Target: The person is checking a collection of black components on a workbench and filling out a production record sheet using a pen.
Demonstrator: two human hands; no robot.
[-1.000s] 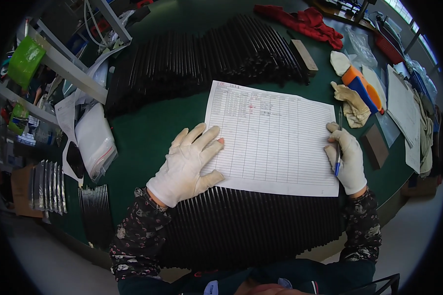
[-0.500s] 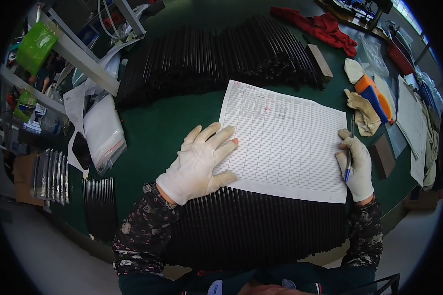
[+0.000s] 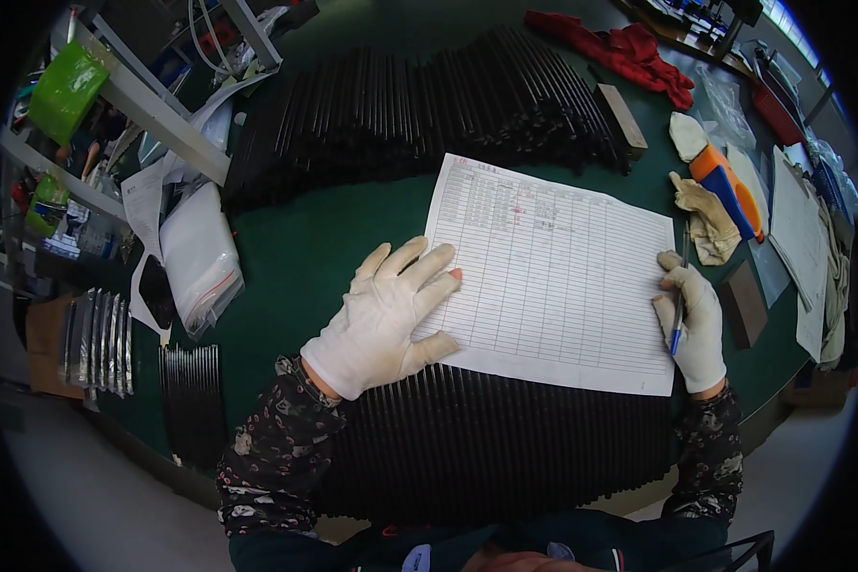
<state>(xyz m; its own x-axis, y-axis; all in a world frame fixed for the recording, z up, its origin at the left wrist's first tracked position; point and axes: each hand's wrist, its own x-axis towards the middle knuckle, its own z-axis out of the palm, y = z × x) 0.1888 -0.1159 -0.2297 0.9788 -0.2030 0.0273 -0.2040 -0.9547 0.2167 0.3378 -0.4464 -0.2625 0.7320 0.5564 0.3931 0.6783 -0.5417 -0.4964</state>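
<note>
A white ruled sheet of paper [image 3: 553, 276] lies in front of me, its upper rows marked with writing, some of it red. Its near edge rests over a row of black rods [image 3: 505, 439]. My left hand [image 3: 381, 315], in a white glove with bare tips on some fingers, lies spread on the sheet's left edge. At the right edge, my gloved right hand [image 3: 694, 319] is curled around a pen [image 3: 678, 329] with a blue tip pointing toward me.
Large piles of black rods [image 3: 429, 105] lie at the back. To the right are a wooden block [image 3: 620, 119], loose gloves [image 3: 707, 224], an orange and blue tool [image 3: 729, 191] and a red cloth [image 3: 629, 57]. Plastic bags [image 3: 200, 253] and a small rod bundle [image 3: 191, 400] lie left.
Almost nothing differs. The right hand and pen sit very slightly farther right; the left hand stays spread on the sheet.
</note>
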